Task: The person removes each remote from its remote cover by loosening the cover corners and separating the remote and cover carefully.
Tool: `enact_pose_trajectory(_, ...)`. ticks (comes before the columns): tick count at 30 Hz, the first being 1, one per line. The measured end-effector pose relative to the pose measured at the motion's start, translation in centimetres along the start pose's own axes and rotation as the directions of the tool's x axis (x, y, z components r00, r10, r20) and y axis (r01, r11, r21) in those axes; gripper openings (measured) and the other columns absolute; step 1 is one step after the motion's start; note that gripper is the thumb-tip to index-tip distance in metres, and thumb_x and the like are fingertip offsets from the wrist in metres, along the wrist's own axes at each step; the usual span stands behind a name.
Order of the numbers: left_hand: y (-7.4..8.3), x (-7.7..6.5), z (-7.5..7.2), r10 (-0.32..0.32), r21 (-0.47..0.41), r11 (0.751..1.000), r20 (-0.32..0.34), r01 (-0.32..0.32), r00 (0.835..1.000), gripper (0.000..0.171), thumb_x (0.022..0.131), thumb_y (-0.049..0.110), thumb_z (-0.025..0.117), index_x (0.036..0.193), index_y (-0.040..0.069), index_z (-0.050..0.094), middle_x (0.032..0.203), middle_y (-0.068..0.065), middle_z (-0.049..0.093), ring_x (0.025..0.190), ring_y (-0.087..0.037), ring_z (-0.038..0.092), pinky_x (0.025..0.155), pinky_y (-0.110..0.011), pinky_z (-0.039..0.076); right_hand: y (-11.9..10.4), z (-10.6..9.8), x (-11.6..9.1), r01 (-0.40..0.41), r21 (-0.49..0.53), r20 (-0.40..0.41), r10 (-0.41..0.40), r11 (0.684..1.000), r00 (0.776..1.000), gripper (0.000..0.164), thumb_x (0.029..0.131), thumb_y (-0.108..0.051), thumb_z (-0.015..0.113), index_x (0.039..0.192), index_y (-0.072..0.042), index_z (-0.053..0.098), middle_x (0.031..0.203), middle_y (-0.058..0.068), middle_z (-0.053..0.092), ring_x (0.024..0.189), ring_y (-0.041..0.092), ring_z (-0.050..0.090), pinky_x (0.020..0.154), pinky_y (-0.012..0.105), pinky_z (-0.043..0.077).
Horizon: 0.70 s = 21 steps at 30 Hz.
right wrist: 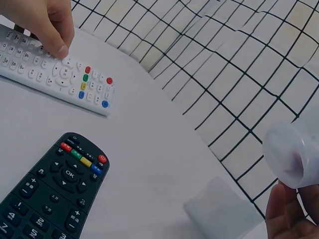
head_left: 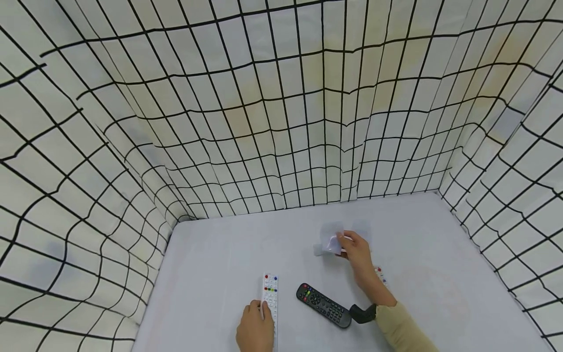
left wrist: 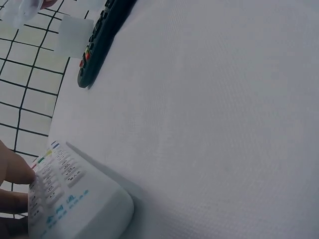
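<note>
In the head view my left hand (head_left: 255, 326) grips a white remote control (head_left: 271, 293) lying lengthwise on the table, thumb on its keys and fingers along its left side. The right wrist view shows that thumb beside the round pad of the white remote (right wrist: 60, 74). Farther forward, my right hand (head_left: 357, 252) pinches a translucent plastic sleeve (head_left: 332, 243) above the table. Its mouth gapes round in the right wrist view, where the sleeve (right wrist: 284, 149) curves over the fingers. A black remote control (head_left: 323, 305) lies slanted between the two hands, colored keys at its far end.
A second white remote (head_left: 380, 275) lies partly hidden behind my right forearm. Beyond my right hand is a clear plastic sheet (head_left: 361, 230); a frosted piece (right wrist: 219, 209) sits near the held sleeve. Black-gridded white curtains (head_left: 286, 122) surround the table (head_left: 211, 264).
</note>
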<state>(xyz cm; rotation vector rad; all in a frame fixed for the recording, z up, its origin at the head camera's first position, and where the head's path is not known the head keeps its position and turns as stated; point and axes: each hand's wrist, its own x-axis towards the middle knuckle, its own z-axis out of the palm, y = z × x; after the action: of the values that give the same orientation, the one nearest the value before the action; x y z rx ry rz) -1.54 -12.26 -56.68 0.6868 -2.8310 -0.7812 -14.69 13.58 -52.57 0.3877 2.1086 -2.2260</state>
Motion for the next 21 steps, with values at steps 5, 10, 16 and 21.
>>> enact_pose_trajectory(5,-0.2,0.2,-0.1,-0.018,0.069,0.997,-0.013,0.019,1.0,0.024,0.099,0.025,0.067,0.102,0.002,0.073,0.081,-0.008,0.065,0.063,-0.024,0.062,0.052,-0.04,0.047,0.1,0.3,0.1,0.009,0.002,0.013,-0.009,1.0,1.0,0.032,0.107,-0.02,0.06,0.129,0.004,0.062,0.125,0.021,0.069,0.095,0.013,0.066,0.077,0.025,0.059)
enact_pose_trajectory(10,-0.6,0.6,0.0,-0.012,0.098,0.995,-0.021,0.014,1.0,0.017,0.096,0.02,0.069,0.097,0.003,0.072,0.083,-0.009,0.064,0.069,-0.028,0.063,0.054,-0.043,0.048,0.3,0.4,-0.1,0.028,0.003,0.032,-0.028,1.0,0.999,0.032,0.107,-0.021,0.06,0.128,0.003,0.063,0.116,0.013,0.071,0.091,0.013,0.065,0.076,0.024,0.059)
enact_pose_trajectory(16,0.9,1.1,-0.1,0.129,0.052,0.991,-0.064,-0.125,0.99,0.013,0.094,0.013,0.072,0.101,0.002,0.073,0.099,-0.014,0.067,0.091,-0.031,0.061,0.071,-0.047,0.051,0.9,0.8,-0.4,0.047,0.013,0.071,-0.047,0.999,0.996,0.032,0.106,-0.021,0.061,0.128,0.002,0.063,0.109,0.012,0.075,0.088,0.014,0.067,0.076,0.025,0.059)
enact_pose_trajectory(21,4.2,2.3,-0.4,0.213,-0.253,0.947,0.033,-0.198,0.977,0.021,0.1,0.015,0.068,0.119,0.008,0.072,0.112,-0.007,0.07,0.097,-0.019,0.062,0.08,-0.035,0.053,1.1,1.8,-0.8,0.042,0.012,0.11,-0.043,0.999,0.993,0.032,0.106,-0.022,0.062,0.128,0.001,0.063,0.112,0.014,0.076,0.087,0.015,0.069,0.077,0.027,0.059)
